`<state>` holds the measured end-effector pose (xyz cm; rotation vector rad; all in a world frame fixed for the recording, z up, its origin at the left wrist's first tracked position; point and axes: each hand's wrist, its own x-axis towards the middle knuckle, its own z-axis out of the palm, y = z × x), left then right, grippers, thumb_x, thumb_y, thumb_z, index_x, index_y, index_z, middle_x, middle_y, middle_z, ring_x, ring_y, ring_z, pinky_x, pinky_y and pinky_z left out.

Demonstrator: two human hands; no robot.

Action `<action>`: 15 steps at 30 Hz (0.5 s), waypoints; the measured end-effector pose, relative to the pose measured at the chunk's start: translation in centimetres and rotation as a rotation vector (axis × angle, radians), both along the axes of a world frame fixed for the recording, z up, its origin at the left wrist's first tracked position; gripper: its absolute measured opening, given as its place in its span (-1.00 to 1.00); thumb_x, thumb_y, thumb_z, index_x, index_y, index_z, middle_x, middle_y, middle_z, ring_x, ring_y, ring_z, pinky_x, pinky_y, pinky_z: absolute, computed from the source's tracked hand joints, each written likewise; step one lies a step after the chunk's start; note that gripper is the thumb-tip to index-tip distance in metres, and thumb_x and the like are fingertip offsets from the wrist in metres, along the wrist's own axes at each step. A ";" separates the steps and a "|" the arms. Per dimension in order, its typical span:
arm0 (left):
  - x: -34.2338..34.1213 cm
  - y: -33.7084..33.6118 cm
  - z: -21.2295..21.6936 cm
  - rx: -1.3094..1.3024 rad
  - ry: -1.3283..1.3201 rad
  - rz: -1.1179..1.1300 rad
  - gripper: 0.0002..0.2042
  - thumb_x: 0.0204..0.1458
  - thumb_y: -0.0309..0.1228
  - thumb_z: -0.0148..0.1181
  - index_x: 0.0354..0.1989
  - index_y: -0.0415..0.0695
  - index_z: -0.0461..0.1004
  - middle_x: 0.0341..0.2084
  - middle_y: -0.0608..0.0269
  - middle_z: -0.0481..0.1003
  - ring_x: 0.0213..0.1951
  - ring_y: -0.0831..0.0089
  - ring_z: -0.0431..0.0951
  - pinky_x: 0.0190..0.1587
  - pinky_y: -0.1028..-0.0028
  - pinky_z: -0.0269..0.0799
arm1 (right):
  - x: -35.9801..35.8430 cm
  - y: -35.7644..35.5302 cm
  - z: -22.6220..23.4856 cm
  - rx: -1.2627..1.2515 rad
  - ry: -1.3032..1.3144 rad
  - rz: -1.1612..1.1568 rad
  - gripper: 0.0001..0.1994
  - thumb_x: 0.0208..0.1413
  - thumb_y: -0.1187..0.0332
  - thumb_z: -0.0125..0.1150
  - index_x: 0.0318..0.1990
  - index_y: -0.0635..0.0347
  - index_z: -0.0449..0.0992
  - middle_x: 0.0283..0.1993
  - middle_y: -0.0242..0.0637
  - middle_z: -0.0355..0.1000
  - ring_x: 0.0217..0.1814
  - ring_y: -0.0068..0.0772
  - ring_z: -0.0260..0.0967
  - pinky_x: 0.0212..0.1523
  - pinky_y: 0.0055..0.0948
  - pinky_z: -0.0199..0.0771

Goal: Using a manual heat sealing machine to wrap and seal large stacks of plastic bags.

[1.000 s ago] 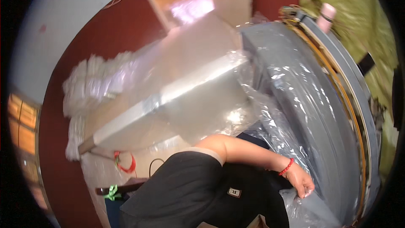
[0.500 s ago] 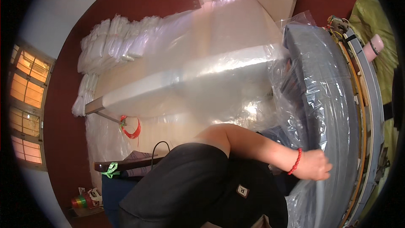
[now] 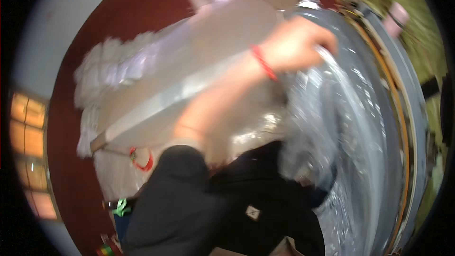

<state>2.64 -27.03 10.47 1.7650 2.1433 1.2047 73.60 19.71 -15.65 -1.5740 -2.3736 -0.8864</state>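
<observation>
My left hand (image 3: 303,45), with a red bead bracelet at the wrist, is closed on the edge of a clear plastic sheet (image 3: 310,114) and blurred by motion. From there the plastic hangs in folds along a long grey piece (image 3: 341,26) on the right, which is wrapped in shiny film. A patch of skin colour shows at the lower end of the folds, beside my dark sleeve. My right hand seems to be there, but the plastic hides its fingers.
Film covers the pale table (image 3: 142,109). Bundles of folded plastic bags (image 3: 113,68) line its far left edge. A red ring of cord (image 3: 142,161) lies near the table's left end. Long rails (image 3: 403,132) stand at the right, beside a pink bottle (image 3: 395,19).
My left hand has swung from the lower right up and away, raising the plastic's edge with it. The whole view has shifted and turned somewhat.
</observation>
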 end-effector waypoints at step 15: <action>3.5 9.5 -1.1 -0.066 0.985 -0.502 -0.63 -0.01 -0.36 -0.01 0.02 -0.06 0.25 0.08 0.13 0.15 0.00 0.21 0.29 -0.05 0.34 0.30 | 15.8 -20.8 8.7 0.022 0.555 -0.825 -0.64 0.13 0.08 -0.26 -0.22 0.17 0.34 -0.28 0.00 0.36 -0.23 0.13 0.27 -0.32 -0.10 0.24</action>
